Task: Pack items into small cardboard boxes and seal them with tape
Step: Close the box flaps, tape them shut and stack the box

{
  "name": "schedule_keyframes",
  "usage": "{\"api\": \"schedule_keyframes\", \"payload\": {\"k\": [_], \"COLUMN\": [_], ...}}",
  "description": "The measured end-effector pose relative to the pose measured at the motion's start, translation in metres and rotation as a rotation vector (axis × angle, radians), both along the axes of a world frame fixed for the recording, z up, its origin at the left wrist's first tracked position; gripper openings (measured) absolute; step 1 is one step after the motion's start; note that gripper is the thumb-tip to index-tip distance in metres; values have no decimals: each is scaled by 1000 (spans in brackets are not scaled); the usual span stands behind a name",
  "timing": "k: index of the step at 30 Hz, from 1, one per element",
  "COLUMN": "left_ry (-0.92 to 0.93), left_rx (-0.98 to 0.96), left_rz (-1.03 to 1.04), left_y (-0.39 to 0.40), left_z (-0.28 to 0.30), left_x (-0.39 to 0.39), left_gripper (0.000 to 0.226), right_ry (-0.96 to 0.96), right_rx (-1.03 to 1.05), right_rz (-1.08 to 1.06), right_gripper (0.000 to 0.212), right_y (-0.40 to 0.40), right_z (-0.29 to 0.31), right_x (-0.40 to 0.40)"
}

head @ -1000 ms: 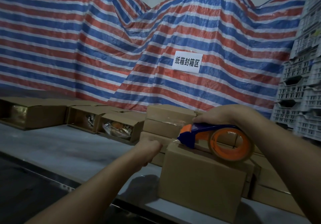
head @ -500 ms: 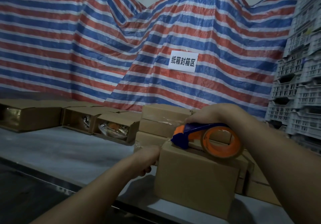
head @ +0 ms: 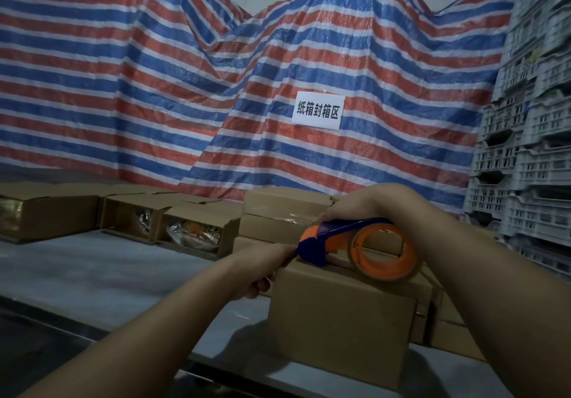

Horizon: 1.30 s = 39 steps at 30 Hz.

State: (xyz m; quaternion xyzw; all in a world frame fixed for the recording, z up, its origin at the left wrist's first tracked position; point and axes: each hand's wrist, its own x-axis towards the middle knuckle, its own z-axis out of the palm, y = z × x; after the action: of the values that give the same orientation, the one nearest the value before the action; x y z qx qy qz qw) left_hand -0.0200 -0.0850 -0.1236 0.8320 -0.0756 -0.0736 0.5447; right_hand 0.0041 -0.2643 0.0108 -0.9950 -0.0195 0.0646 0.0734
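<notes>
sealing in progress: right hand (head: 367, 204) grips tape dispenser (head: 355, 248) on top of front box (head: 340, 314) at tabletop (head: 92, 268) edge, left hand (head: 265, 269) clenched at its left end, sealed boxes (head: 284, 215) stacked behind, approx 3 open packed boxes (head: 194, 231) left untaped.

From my feed: blue-and-orange tape dispenser (head: 355, 244) sits on the brown cardboard box (head: 340, 314) at 5 o'clock; open-ended cardboard boxes (head: 191, 231) line up at 9; grey plastic crates (head: 531, 163) stacked at 3.
</notes>
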Motion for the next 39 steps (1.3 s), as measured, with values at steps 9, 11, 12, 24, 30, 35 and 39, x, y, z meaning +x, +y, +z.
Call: {"api": "schedule_keyframes", "payload": {"k": [9, 11, 12, 24, 30, 35, 39], "left_ry": [18, 18, 18, 14, 13, -613, -859], "left_rx": [-14, -14, -14, -69, 78, 809, 797], "left_rz": [4, -2, -8, 32, 75, 270, -24], "left_y": [-1, -1, -1, -5, -7, -22, -52], "left_z": [-2, -1, -1, -2, 10, 37, 32], "left_x": [1, 1, 0, -5, -16, -28, -50], "left_gripper": [36, 38, 38, 36, 42, 28, 39], "right_ry": [-28, -25, -22, -40, -15, 12, 14], "right_rx": [-72, -51, -52, -303, -295, -259, -251], "right_rz": [-51, -57, -57, -160, -150, -164, -159], "right_gripper": [58, 57, 55, 53, 51, 46, 47], "right_y": [-12, -16, -18, -105, -94, -95, -99], "right_z": [9, 10, 10, 2, 3, 3, 2], "right_x": [4, 3, 3, -27, -26, -21, -20]}}
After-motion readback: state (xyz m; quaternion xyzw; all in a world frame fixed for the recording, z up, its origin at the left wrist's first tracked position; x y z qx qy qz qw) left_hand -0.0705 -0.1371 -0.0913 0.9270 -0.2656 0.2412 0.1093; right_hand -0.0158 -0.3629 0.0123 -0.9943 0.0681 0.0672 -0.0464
